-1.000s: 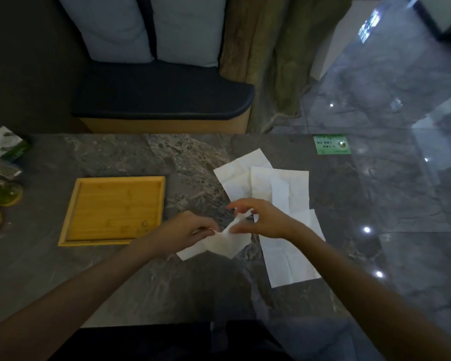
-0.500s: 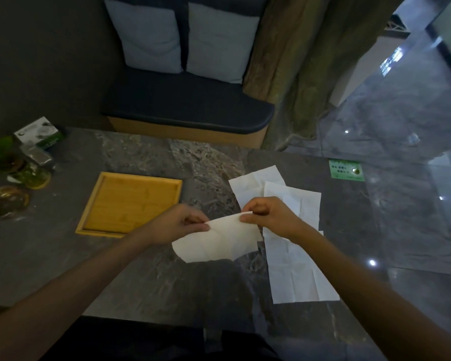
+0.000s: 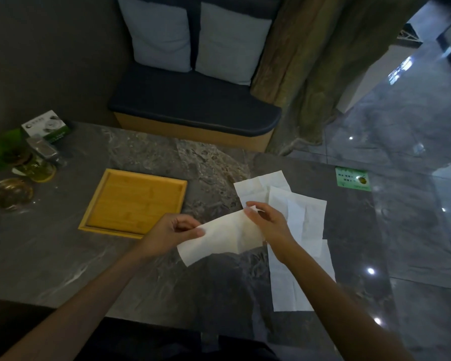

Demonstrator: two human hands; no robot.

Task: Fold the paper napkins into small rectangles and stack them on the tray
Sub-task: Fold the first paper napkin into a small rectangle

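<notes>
I hold one white paper napkin above the dark marble table, stretched flat between both hands. My left hand pinches its left upper edge, my right hand pinches its right upper corner. To the right, several unfolded white napkins lie overlapping on the table, partly hidden by my right forearm. The square bamboo tray sits left of my hands with nothing on it.
A green-and-white box, a small jar and glassware crowd the table's left end. A green sticker marks the far right. A cushioned bench stands behind the table; polished floor lies to the right.
The napkin went from bunched between my hands to spread out in a long flat strip. My hands moved apart, and the view tilted up a little.
</notes>
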